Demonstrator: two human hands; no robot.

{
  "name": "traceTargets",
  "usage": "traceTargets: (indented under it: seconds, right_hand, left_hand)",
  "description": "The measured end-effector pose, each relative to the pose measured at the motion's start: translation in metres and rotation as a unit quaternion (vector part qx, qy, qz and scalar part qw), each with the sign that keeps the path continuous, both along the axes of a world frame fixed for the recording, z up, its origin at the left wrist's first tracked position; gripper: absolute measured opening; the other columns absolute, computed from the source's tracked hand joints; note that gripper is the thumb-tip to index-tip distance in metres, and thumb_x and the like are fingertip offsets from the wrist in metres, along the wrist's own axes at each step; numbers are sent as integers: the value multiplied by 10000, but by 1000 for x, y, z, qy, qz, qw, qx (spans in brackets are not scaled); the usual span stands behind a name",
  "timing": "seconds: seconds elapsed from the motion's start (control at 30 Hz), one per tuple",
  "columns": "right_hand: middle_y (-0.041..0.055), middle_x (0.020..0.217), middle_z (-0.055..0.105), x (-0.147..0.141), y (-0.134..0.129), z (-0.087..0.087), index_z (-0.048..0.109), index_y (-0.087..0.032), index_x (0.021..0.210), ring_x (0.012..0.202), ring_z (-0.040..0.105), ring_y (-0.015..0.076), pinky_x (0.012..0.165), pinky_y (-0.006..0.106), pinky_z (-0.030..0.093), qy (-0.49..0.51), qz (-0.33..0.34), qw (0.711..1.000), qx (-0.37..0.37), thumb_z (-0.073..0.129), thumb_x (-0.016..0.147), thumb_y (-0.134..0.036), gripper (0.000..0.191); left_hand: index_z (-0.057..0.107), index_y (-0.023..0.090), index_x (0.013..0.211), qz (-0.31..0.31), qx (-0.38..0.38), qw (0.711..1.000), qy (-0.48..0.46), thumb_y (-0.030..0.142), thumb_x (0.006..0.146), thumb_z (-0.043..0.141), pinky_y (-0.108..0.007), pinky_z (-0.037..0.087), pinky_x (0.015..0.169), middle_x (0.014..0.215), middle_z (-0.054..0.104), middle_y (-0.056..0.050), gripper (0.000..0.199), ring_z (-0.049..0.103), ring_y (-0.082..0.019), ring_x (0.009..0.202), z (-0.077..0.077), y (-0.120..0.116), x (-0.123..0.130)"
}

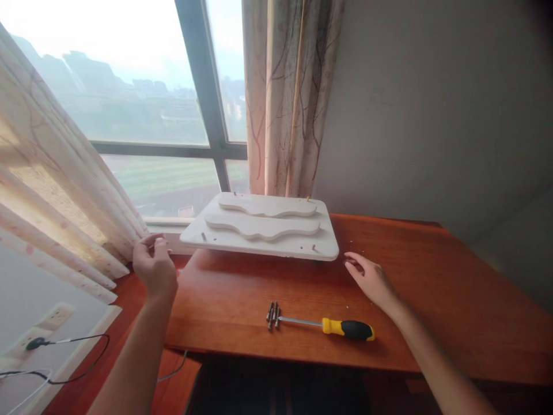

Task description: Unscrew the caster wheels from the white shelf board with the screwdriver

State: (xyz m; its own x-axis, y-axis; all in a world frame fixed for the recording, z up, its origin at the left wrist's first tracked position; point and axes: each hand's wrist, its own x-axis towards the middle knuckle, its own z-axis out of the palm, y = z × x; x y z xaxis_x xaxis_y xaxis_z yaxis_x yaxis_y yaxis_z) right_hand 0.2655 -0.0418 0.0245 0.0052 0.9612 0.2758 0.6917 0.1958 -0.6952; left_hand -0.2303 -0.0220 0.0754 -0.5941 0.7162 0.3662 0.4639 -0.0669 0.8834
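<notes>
A white board [276,245] lies raised above the wooden table, with two wavy-edged white strips [263,226] on top and small wooden pegs near its corners. My left hand [155,262] is off the board's left end, fingers curled; whether they hold anything is hidden. Just past the board's right end is my right hand [367,276], its fingers slightly bent and apart, with nothing in them. Nearer the front edge, a yellow and black screwdriver [352,329] points left, its tip beside several metal screws [273,315].
The brown wooden table [453,294] extends to the right along a grey wall. Behind the board are a window and a patterned curtain [287,104]. At the lower left, a black plug [37,343] with cables sits in a wall socket.
</notes>
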Motion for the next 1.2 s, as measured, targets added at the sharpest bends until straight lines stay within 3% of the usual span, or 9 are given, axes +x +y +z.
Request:
traceTargets:
  seconds: [0.07,0.13,0.23,0.3,0.37,0.5,0.7,1.2]
  right_hand:
    - [102,1101,748,2,-28,-2,703,-232,1149,958,720,257,804,370,589,10,26,1000,-12,530,933,-438,345]
    - [99,1136,733,0,-54,-1,705,-229,1153,1022,702,248,871,370,578,5,59,998,-21,525,955,-439,340]
    - [84,1172,714,-8,-86,3,717,-255,1151,1098,668,244,980,390,535,-28,103,994,-14,561,954,-417,298]
    - [78,1183,704,-15,-100,4,715,-269,1162,1127,650,243,1005,395,521,-47,125,991,-7,588,946,-393,279]
    - [71,1195,693,-21,-110,3,706,-280,1177,1140,637,237,1006,383,520,-56,147,988,-4,610,939,-359,269]
    - [50,1182,679,-28,-118,-6,689,-296,1179,1120,627,212,993,351,520,-65,188,980,3,594,944,-249,258]
    - [43,1149,672,-25,-114,-18,668,-293,1193,1080,621,191,977,340,518,-71,219,973,25,539,980,-195,268]
    - [55,1135,685,-24,-112,-15,685,-286,1182,1058,638,195,958,339,530,-71,221,972,39,553,963,-149,290]
  left_hand:
    - [568,180,1224,9,31,999,8,353,993,464,-338,533,812,1069,633,-49,307,613,-202,931,-11,-27,24]
    - [643,175,1050,-116,41,990,63,341,956,555,-281,520,748,997,647,-41,210,618,-167,852,-21,-54,53]
    - [673,213,1097,-330,-7,925,186,303,971,547,-267,532,761,1097,633,-62,200,632,-164,911,-29,-86,94]
    - [663,253,1186,-408,-29,873,264,304,920,650,-324,532,895,1161,621,-70,272,617,-203,1035,-31,-99,113]
    - [663,278,1199,-442,-50,839,313,304,851,747,-355,532,923,1192,610,-73,359,605,-227,1064,-33,-106,126]
    - [684,260,1144,-460,-70,812,352,267,798,800,-383,545,908,1162,623,-79,365,603,-250,1052,-37,-109,137]
    - [685,224,1133,-476,-65,810,336,203,850,742,-348,538,907,1118,626,-81,290,606,-228,1040,-46,-104,136]
    - [717,266,1110,-468,-67,787,396,296,855,746,-304,527,811,1036,658,-48,259,633,-210,942,-42,-96,135]
